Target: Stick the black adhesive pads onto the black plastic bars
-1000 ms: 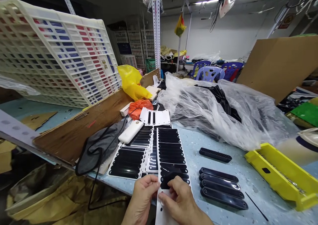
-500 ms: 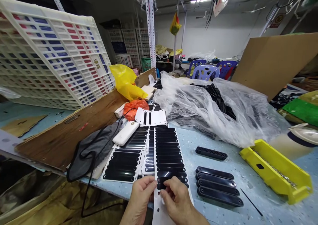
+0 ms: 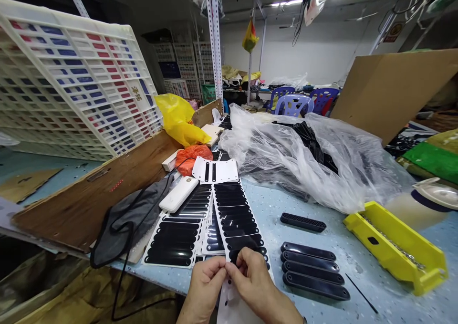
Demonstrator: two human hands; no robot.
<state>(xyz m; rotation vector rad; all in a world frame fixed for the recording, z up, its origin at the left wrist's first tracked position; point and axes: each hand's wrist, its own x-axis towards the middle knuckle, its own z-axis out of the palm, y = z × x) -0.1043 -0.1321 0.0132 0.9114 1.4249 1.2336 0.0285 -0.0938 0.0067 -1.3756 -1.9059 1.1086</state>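
A long white sheet of black rounded strips, with a hole at each strip's end, runs toward me over the table's front. My left hand is pinched closed at the sheet's left edge. My right hand lies over the sheet, thumb and forefinger closed and meeting the left fingertips. Whatever is between the fingertips is hidden. Below the hands the sheet's white backing is bare. To the right lie several glossy black bars in a row, with a black textured bar behind them.
More strip sheets lie left, under a white power bank. A yellow bin with small metal parts and a thin black rod are at right. Clear plastic sheeting covers the back; a wooden board edges the left.
My right hand has moved slightly left and up, so its fingertips now meet those of my left hand. The sheet has shifted left and tilted a little. The view has shifted slightly.
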